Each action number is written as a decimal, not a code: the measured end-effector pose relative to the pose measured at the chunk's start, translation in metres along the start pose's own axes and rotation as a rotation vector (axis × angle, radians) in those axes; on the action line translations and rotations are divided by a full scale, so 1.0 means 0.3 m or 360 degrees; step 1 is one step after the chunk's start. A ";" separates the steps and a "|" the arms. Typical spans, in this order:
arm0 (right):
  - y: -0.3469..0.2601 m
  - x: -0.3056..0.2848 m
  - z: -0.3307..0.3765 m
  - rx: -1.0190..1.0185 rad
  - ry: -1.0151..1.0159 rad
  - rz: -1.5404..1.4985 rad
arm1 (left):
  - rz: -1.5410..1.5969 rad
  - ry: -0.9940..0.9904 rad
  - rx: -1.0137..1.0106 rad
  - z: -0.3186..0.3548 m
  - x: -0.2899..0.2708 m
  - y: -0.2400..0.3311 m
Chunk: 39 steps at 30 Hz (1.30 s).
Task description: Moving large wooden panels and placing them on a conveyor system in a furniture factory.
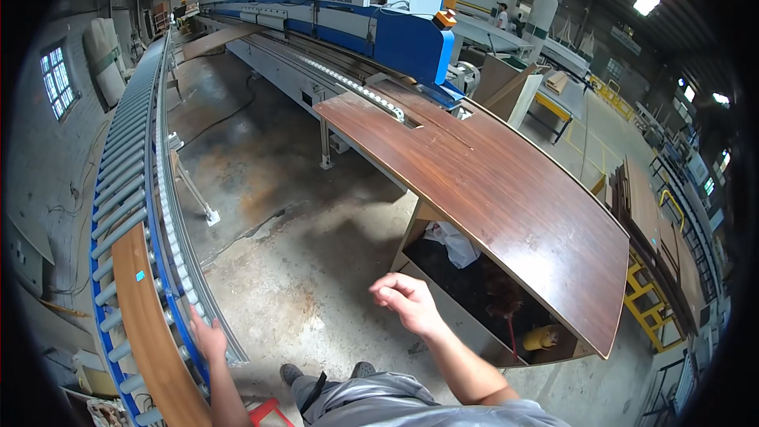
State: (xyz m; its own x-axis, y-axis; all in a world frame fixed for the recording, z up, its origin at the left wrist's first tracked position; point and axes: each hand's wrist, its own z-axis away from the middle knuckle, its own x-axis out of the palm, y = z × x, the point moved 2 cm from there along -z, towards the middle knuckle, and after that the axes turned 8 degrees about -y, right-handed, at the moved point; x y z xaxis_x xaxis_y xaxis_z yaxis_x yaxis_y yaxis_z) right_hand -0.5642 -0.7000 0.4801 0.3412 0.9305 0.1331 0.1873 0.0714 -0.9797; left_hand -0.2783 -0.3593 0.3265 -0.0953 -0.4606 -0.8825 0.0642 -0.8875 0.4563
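At the side of the roller conveyor, my left hand (208, 337) has its fingers stretched out and holds nothing I can see. Closest to it is a long brown wood-grain board (145, 304) lying on the rollers, with a small blue sticker (141, 276) on top. My right hand (407, 301) hangs over the floor, its fingers curled in and nothing visible in them. Just right of that hand stands a cabinet-like table with a dark reddish-brown wood-grain top (506, 205). Whether the left hand touches the conveyor rail, I cannot tell.
The blue-railed roller conveyor (120, 204) runs away along the left. A long white and blue machine (407, 43) fills the far middle. Under the tabletop, an open shelf holds a white plastic bag (452, 243) and a yellow object (540, 338). Stacked boards (644, 229) lean at right.
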 end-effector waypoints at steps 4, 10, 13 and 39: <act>-0.441 0.222 -0.027 -0.0897 -0.0948 -0.0248 | -0.0044 -0.0007 -0.0042 0.022 -0.032 0.015; -0.564 0.482 -0.009 -0.1255 -0.0801 -0.1454 | 0.0037 -0.0035 0.0057 0.017 -0.001 0.063; -0.630 0.464 -0.076 -0.1182 -0.1336 -0.1187 | -0.0012 -0.0019 -0.0014 0.041 -0.043 0.054; 0.235 0.341 -0.074 0.0329 -0.0830 0.0530 | 0.0064 -0.0028 0.0001 0.047 -0.056 0.031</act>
State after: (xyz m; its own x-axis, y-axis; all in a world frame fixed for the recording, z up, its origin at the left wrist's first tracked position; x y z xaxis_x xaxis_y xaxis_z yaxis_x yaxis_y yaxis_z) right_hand -0.4958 -0.6077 0.4280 -0.1509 0.9633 -0.2219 -0.0501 -0.2317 -0.9715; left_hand -0.2900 -0.3600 0.3473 -0.1100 -0.4959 -0.8614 0.0675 -0.8684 0.4913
